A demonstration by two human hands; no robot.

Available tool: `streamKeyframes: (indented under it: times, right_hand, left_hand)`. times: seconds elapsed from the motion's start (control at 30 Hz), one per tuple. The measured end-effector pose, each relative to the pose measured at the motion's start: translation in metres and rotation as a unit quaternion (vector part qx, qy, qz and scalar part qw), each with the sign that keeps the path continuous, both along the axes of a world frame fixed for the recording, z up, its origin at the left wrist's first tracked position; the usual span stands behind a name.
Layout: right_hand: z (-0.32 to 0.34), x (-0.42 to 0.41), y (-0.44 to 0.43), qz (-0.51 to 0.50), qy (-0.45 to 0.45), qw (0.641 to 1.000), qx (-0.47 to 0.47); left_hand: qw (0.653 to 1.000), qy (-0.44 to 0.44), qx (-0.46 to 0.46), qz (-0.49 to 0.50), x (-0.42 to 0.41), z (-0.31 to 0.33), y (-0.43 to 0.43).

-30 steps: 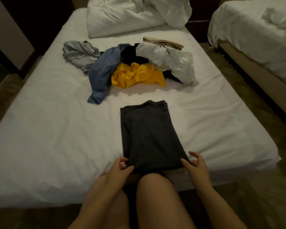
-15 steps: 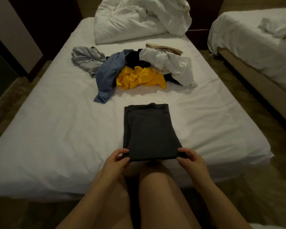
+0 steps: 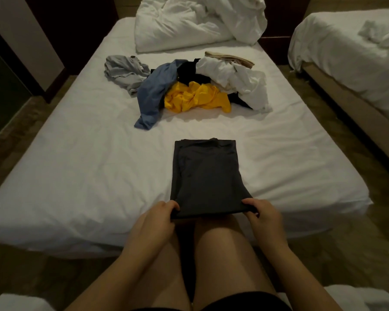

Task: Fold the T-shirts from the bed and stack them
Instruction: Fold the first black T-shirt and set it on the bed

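Note:
A dark grey T-shirt, folded into a long narrow strip, lies on the white bed at its near edge. My left hand pinches its near left corner and my right hand pinches its near right corner; that near hem is lifted slightly off the sheet. Further back on the bed lies a loose pile of unfolded shirts: a light grey one, a blue one, a yellow one, a black one, a white one and a beige one.
A crumpled white duvet sits at the head of the bed. A second bed stands to the right across a narrow strip of floor. My bare knees are just below the bed's near edge. A dark wall and door lie to the left.
Both hands have closed on the near corners of the grey shirt and raised its hem from over the bed edge. The camera has pulled back and tilted up a little.

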State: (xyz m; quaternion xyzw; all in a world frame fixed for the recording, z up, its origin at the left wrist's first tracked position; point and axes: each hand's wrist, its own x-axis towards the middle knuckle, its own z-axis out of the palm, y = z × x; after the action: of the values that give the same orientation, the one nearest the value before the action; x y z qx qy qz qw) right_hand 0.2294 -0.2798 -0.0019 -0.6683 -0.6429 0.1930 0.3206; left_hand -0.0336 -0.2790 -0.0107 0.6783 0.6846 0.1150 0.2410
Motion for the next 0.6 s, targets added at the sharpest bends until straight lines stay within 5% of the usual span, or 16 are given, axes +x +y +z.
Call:
streamKeyframes:
  times: [0.13,0.2,0.33,0.43,0.6]
  right_hand:
    - [0.001,0.001,-0.001,0.009,-0.077,0.996,0.043]
    - [-0.002,0.001,0.007,-0.014,-0.093,0.994,0.048]
    - [0.008,-0.01,0.035,-0.068,0.128,0.989,0.02]
    - [0.018,-0.024,0.068,-0.112,0.269,0.956,0.042]
    - [0.008,-0.033,0.149,-0.182,0.238,0.952,0.053]
  left_hand:
    - [0.998,0.023,0.058,0.004,0.0,0.003,-0.001]
    - [0.993,-0.052,0.082,0.06,0.0,0.008,0.007]
    - [0.915,-0.33,0.104,0.207,0.008,0.025,0.035]
    - [0.872,-0.42,0.1,0.229,0.024,0.034,0.066]
    - [0.908,-0.311,0.167,0.223,0.047,0.029,0.139]
